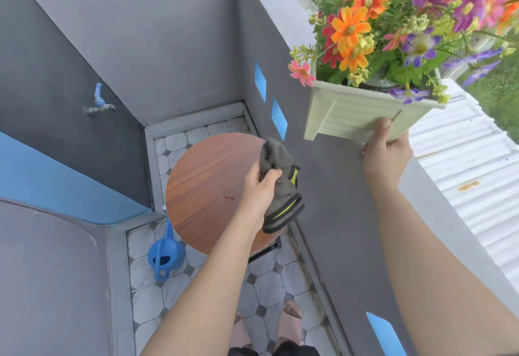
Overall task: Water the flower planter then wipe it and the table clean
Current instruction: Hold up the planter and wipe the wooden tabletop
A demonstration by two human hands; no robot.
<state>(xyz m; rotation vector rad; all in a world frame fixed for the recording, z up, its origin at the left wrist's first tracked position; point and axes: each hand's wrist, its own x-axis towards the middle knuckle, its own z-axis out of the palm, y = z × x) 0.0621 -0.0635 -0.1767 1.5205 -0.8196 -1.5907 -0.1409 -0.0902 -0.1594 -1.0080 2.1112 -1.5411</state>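
A pale green flower planter [351, 111] full of orange, pink and purple flowers is held up in the air at the upper right, tilted. My right hand [386, 147] grips its lower edge from below. My left hand [259, 187] is closed on a crumpled grey cloth [280, 184] with yellow-green stripes, held above the right side of the round wooden table [207, 184]. The tabletop carries a small mark near my left wrist.
A blue watering can [165, 254] stands on the tiled floor left of the table. A tap [98, 101] sticks out of the grey wall at left. A grey parapet wall [323, 215] runs along the right, with a white corrugated roof [463, 164] beyond it.
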